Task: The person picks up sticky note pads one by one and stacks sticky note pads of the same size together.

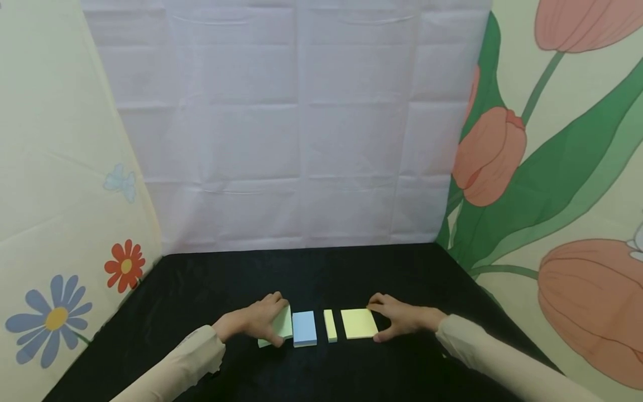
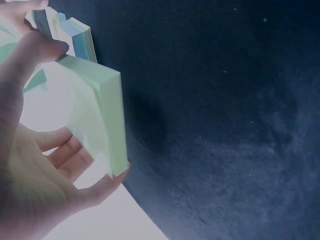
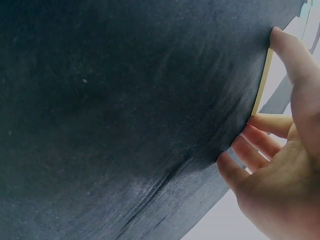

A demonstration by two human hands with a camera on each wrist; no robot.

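My left hand grips a pale green sticky note pad, thumb on one edge and fingers on the opposite one. In the left wrist view the green pad is tilted up off the black cloth, and more green shows behind it. Next to it lies a light blue sticky note pad. A narrow yellow pad with blue at its near end comes after that. My right hand holds a square yellow sticky note pad by its right corners, thumb near and index finger far; it lies flat.
Black cloth covers the table. A creased white sheet hangs behind it. Flower-printed cloths stand at the left and right sides.
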